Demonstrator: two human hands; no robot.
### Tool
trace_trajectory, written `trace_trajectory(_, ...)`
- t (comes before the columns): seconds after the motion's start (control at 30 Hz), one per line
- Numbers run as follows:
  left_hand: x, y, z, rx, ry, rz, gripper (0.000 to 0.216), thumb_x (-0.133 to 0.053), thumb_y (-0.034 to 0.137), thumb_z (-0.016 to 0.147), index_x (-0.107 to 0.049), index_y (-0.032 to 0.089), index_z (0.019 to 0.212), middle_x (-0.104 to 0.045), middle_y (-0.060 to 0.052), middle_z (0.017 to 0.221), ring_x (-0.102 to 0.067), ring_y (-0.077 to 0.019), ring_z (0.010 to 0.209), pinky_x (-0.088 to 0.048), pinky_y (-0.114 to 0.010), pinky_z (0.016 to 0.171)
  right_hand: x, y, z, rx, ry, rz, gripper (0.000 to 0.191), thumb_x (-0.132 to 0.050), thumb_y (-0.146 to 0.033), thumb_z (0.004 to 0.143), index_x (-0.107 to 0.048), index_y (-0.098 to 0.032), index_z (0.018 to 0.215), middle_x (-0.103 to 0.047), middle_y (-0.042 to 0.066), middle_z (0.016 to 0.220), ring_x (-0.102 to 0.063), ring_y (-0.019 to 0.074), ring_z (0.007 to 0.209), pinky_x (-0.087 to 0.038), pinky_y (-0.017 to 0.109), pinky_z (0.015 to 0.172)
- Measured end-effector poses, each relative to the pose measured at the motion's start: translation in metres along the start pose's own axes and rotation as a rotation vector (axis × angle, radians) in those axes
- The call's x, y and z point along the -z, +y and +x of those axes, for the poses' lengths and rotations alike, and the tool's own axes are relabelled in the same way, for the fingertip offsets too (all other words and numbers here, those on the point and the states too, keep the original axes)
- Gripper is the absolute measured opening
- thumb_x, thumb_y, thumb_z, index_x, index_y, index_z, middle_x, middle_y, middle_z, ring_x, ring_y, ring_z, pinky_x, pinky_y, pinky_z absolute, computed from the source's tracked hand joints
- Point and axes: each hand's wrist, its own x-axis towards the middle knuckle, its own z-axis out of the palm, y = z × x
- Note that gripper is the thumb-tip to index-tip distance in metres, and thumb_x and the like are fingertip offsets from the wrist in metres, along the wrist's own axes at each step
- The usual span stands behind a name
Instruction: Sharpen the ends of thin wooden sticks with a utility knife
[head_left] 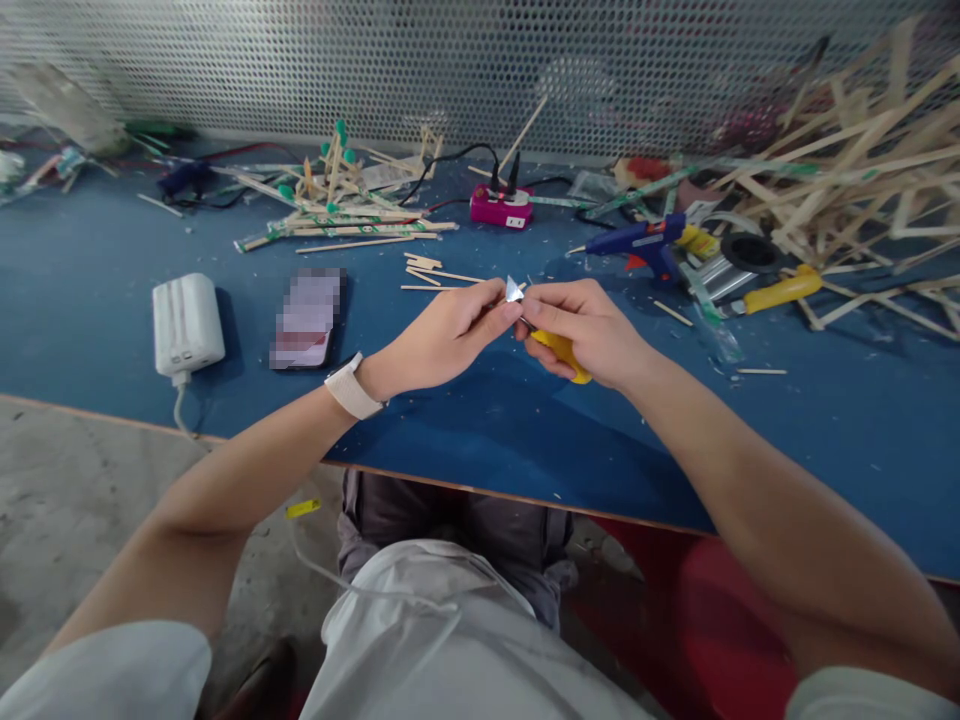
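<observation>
Knife with a yellow handle is in my right hand, which grasps it with the fingers bent around the handle. Its metal blade points upward and away from me, between my two hands and above the blue counter. My left hand is just beside the blade, with the thumb and fingers brought together; I cannot tell what they pinch, because the fingers hide it. On my left wrist I wear a white band. Behind my left hand, a few short thin sticks lie on the counter. To the left of this hand there is a phone, and farther left a white power bank with a cable going over the counter's edge. Farther back I see a heap of sticks and a pink power socket with black plugs in it. Behind my right hand, toward the right, lies a blue glue gun, near a silver spool. At the far right stands a large tangle of wooden strips.
</observation>
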Motion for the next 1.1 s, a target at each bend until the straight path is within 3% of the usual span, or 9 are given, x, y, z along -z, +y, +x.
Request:
trace_trajectory(0.33,-0.001,0.001,-0.001,-0.002,-0.02,-0.059,0.057,-0.037,0.072,0.11,-0.055,0.022,0.09,-0.053,0.001,0.065,-0.055,-0.0147,0.066,-0.039,-0.03,0.062,0.0,-0.004,0.0,-0.052,-0.036,0.065,0.048,-0.081,-0.061,0.094,-0.069,-0.016,0.08,-0.055,-0.004,0.048,-0.041,0.0077,0.03,-0.031,0.02,0.029)
trace_trajectory(0.6,-0.004,-0.003,0.001,-0.011,0.087,-0.069,0.052,-0.043,0.068,0.111,-0.049,0.023,0.084,-0.048,0.003,0.064,-0.045,-0.0133,0.062,-0.032,-0.03,0.059,-0.013,0.004,0.002,0.076,0.087,0.093,0.046,-0.078,-0.058,0.098,-0.065,-0.017,0.081,-0.052,-0.006,0.049,-0.042,0.0066,0.033,-0.03,0.018,0.031)
trace_trajectory(0.87,-0.004,-0.003,0.003,0.015,0.154,0.012,0.057,-0.043,0.071,0.109,-0.043,0.024,0.077,-0.044,0.004,0.061,-0.04,-0.0129,0.058,-0.03,-0.032,0.057,-0.021,0.005,0.003,0.085,0.196,0.063,0.045,-0.077,-0.059,0.098,-0.065,-0.019,0.081,-0.052,-0.006,0.049,-0.041,0.0073,0.033,-0.028,0.021,0.032)
trace_trajectory(1.1,-0.004,-0.001,0.002,0.046,0.194,0.027,0.058,-0.044,0.072,0.108,-0.051,0.023,0.078,-0.043,0.004,0.06,-0.039,-0.0132,0.058,-0.03,-0.032,0.058,-0.029,0.006,0.003,0.086,0.253,0.117,0.043,-0.076,-0.058,0.099,-0.064,-0.02,0.082,-0.051,-0.006,0.052,-0.039,0.0068,0.034,-0.028,0.021,0.032)
